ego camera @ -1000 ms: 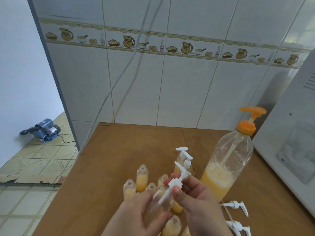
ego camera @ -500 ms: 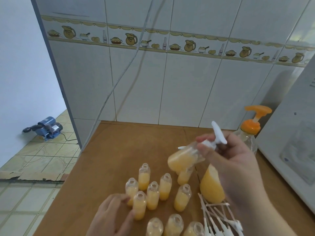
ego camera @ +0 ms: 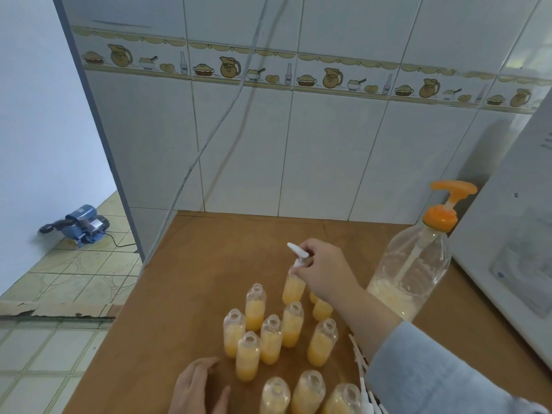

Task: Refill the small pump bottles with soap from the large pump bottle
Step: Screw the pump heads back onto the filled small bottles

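Moved since half a second ago: capped small bottle (ego camera: pixel 293 289), formerly tilted in mid-air, now upright behind the cluster, lowered to the surface (ego camera: pixel 191 282) or just above it. Right hand (ego camera: pixel 324 271): fingers pinching its white pump head (ego camera: pixel 297 254). Left hand (ego camera: pixel 198 385): relaxed, flat on the surface, holding nothing. Open small bottles (ego camera: pixel 270 339): clear, uncapped, part-filled with yellow soap. Loose white pumps (ego camera: pixel 363 380): beside them, right. Large pump bottle (ego camera: pixel 412 270): orange pump, soap low. Bare wood lies leftward; a white appliance (ego camera: pixel 513 234) bounds the right.

Bare table (ego camera: pixel 215 264) lies ahead-left of the left hand (ego camera: pixel 197 386); open small bottles (ego camera: pixel 270 339) crowd between both hands
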The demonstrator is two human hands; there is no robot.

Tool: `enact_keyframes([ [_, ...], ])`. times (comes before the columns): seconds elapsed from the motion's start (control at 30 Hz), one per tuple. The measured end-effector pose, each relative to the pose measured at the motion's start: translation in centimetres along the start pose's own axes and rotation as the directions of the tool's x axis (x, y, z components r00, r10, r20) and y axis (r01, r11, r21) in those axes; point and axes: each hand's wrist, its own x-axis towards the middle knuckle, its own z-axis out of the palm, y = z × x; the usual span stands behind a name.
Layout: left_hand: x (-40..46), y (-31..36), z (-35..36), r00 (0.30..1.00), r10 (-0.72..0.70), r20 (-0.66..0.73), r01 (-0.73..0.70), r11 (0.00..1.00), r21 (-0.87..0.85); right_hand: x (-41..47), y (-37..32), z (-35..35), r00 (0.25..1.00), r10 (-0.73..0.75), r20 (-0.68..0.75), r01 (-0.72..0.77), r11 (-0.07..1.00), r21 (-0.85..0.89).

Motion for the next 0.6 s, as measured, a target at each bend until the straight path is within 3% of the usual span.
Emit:
enact_keyframes([
  [0.1,1.4,1.0,-0.4,0.992,-0.128,0.002,0.127,0.982,-0.139,0.3,0.8,1.1,0.999,0.028,0.016,-0.027,0.998,-0.062],
  [0.17,2.8,1.4,-0.5,0.975,-0.208,0.077,0.220,0.952,-0.213,0.4,1.0,1.2,0.999,0.018,0.033,-0.015,0.996,-0.083],
  [0.4,5.4,2.8,-0.6,0.931,-0.196,0.309,0.288,0.913,-0.288,-0.3,0.3,-2.2,0.995,-0.037,0.097,0.050,0.990,-0.135],
  [0.6,6.4,3.4,-1.3,0.912,-0.182,0.367,0.317,0.881,-0.351,-4.2,-0.3,-10.2,0.999,-0.009,0.038,0.008,1.000,0.022],
])
